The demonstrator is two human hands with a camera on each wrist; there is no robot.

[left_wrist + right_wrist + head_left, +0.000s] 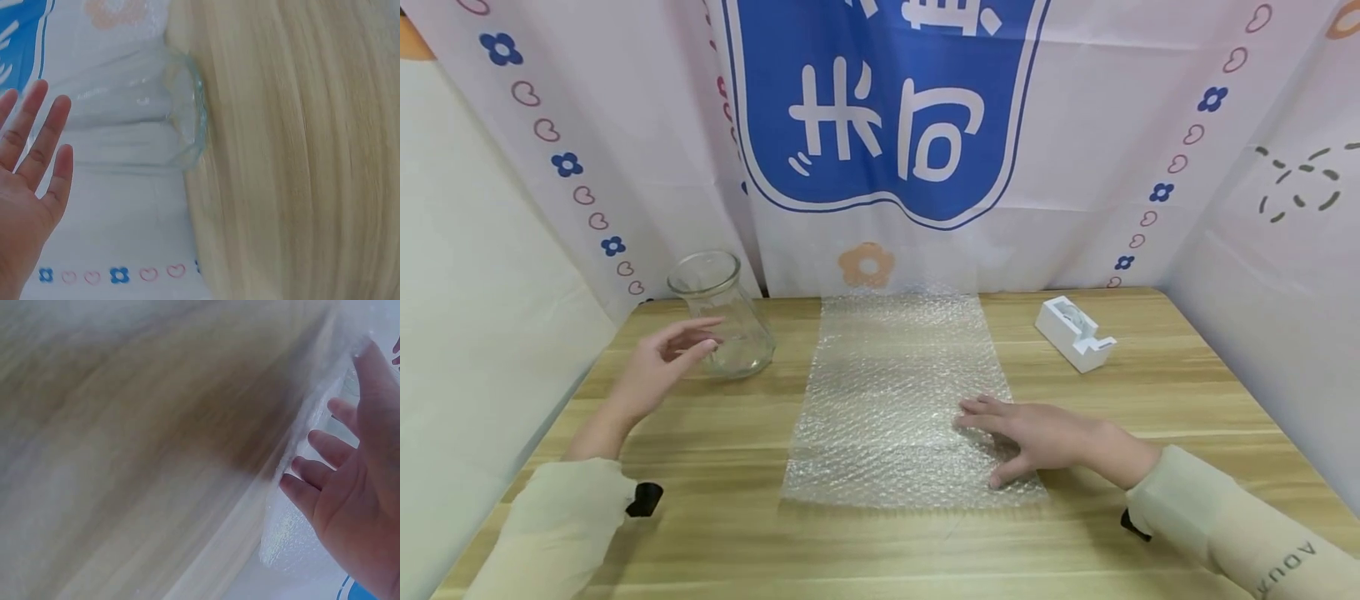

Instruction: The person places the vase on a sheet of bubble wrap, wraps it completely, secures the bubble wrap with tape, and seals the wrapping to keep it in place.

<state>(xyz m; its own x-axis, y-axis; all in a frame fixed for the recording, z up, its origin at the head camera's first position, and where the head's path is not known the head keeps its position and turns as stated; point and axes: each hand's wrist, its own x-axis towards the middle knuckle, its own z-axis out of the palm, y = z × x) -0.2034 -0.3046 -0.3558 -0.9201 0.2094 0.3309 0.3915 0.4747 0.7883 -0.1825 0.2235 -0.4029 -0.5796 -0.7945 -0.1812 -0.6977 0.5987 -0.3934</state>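
Note:
A clear glass vase (741, 333) with a flared rim stands upright at the table's back left. Beside it, my left hand (666, 358) has its fingers loosely extended; in the left wrist view the fingers (39, 150) are spread and hold nothing, and whether they touch the glass I cannot tell. A sheet of bubble wrap (895, 375) lies flat across the middle of the table. On its right edge rests my right hand (1030, 433), fingers spread and fingertips on the plastic. The right wrist view shows those fingertips (300, 487) along the sheet.
At the back right of the wooden table (1157, 400) sits a white tape dispenser (1075, 333) with a roll in it. Behind the table hangs a printed cloth (1075, 167), and the far end of the bubble wrap reaches it. White walls stand at both sides.

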